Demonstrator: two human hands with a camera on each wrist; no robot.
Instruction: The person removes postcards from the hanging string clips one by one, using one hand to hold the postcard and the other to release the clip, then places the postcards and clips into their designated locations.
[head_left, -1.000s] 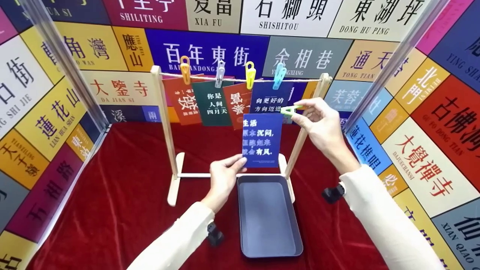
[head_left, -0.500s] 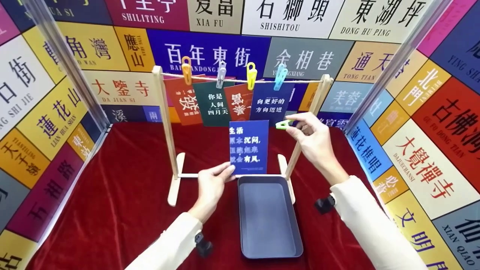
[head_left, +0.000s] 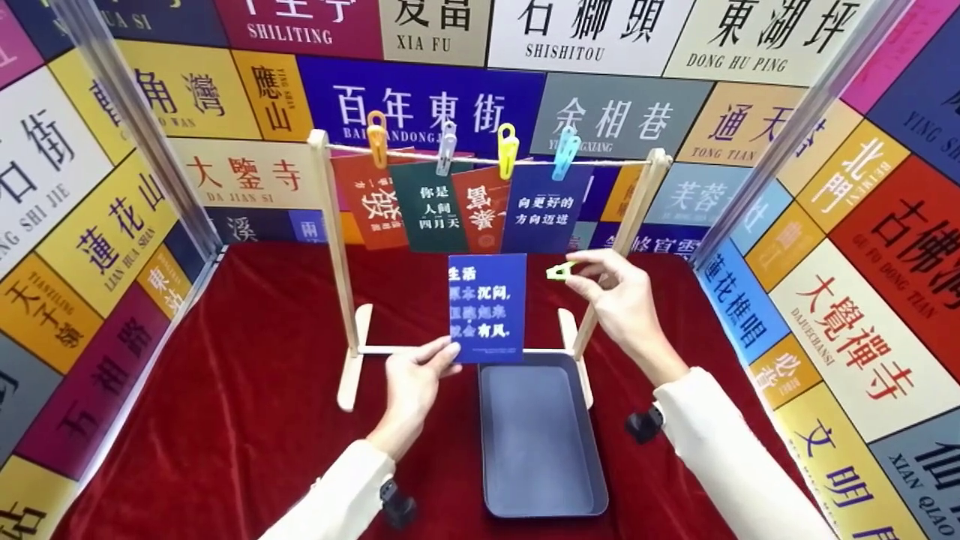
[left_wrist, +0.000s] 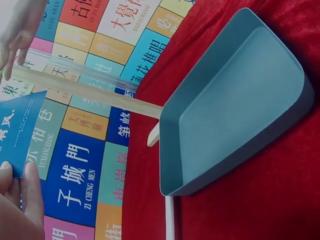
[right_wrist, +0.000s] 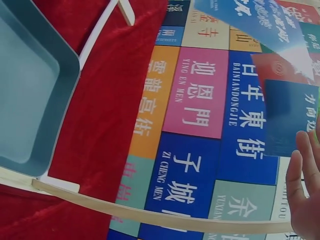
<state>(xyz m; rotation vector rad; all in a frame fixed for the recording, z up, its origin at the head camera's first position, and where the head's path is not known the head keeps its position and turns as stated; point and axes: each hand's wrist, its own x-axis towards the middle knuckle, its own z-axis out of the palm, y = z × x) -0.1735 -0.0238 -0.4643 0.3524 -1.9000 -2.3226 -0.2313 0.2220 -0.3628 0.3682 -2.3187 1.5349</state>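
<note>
My left hand pinches the lower left corner of a blue card printed with white characters, held upright above the tray's far end. To its right, my right hand pinches a green clothespin between thumb and fingers, apart from the card. Behind them, a string runs across a wooden frame. Orange, grey, yellow and blue clothespins hold a red card, a green card, another red card and a dark blue card on it.
A dark grey tray lies on the red cloth, in front of the frame's crossbar and near its right foot. Panels with printed characters stand behind and on both sides.
Both hands have come down and left, away from the string. The blue card and the green clothespin have moved with them, and the hanging dark blue card is now uncovered.
</note>
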